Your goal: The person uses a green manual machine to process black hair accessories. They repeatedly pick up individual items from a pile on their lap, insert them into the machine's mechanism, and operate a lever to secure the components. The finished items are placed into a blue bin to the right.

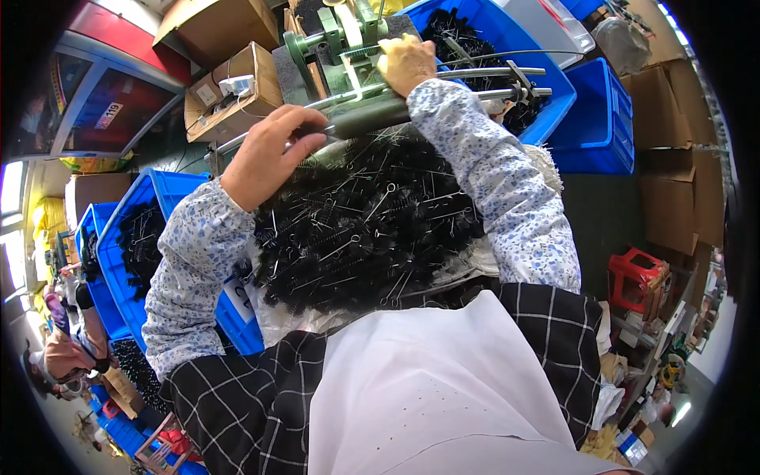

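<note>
My left hand [273, 150] is at the near left of a small green machine, thumb and forefinger closed on a thin metal wire piece next to a dark roller [368, 116]. Farther right, my right hand [408, 63] rests at the machine [332, 39] with curled fingers. At its fingertips lies a thin dark coiled piece [360, 51]; what the fingers grip is partly hidden. Below both hands, a big heap of black-bristled wire brushes [364, 222] with looped metal ends lies on white cloth over my lap.
Blue bins [590, 119] stand at the right, one holding more black brushes. Metal rails [507, 73] extend right from the machine. Other blue bins [170, 186] with brushes stand left. Cardboard boxes [229, 95] are at the back left. A red stool [637, 277] stands right; another person [71, 348] is far left.
</note>
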A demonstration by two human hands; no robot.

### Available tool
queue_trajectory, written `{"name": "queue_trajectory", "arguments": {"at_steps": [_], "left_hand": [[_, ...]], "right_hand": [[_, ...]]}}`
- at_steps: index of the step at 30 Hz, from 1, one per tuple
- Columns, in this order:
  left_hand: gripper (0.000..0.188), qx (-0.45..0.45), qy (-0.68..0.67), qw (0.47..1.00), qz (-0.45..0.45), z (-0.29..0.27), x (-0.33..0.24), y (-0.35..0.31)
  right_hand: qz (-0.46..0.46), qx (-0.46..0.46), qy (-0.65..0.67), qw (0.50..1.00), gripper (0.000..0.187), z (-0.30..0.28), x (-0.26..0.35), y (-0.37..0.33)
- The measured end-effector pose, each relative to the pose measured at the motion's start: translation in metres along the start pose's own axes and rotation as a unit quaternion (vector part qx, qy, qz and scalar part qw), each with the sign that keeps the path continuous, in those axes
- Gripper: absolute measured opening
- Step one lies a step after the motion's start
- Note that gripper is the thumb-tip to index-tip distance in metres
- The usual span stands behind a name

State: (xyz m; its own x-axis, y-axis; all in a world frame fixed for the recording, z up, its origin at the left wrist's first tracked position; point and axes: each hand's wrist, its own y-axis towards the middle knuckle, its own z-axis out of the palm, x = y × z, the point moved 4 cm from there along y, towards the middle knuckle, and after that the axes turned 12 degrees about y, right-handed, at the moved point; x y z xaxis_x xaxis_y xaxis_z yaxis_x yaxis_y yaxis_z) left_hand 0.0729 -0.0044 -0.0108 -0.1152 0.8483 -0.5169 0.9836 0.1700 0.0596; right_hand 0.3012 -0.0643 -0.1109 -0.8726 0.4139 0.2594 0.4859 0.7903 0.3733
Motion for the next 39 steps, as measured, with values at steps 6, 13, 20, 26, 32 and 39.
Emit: {"name": "queue_trajectory", "arguments": {"at_steps": [6,13,20,26,32,39], "left_hand": [[0.026,0.004,-0.032,0.999,-0.005,0.0,0.009,-0.001],[0.023,0.013,-0.095,0.995,-0.01,0.02,0.002,0.022],[0.025,-0.092,-0.077,0.993,-0.002,0.04,0.0,0.045],[0.032,-0.139,-0.085,0.987,-0.003,0.042,0.003,0.045],[0.035,0.135,0.092,0.986,0.044,0.087,0.018,-0.001],[0.037,0.324,0.189,0.925,0.06,0.1,0.028,-0.004]], "right_hand": [[0.052,0.052,0.008,0.997,0.027,-0.017,-0.052,0.006],[0.049,0.147,-0.013,0.988,0.024,-0.019,-0.084,0.03],[0.0,0.108,0.153,0.982,0.025,-0.072,-0.039,-0.004],[-0.018,0.22,0.457,0.861,0.033,-0.059,0.034,-0.044],[-0.019,0.003,0.016,1.0,0.02,-0.026,-0.022,-0.009],[0.009,0.042,0.012,0.999,0.022,-0.006,-0.028,0.004]]}}
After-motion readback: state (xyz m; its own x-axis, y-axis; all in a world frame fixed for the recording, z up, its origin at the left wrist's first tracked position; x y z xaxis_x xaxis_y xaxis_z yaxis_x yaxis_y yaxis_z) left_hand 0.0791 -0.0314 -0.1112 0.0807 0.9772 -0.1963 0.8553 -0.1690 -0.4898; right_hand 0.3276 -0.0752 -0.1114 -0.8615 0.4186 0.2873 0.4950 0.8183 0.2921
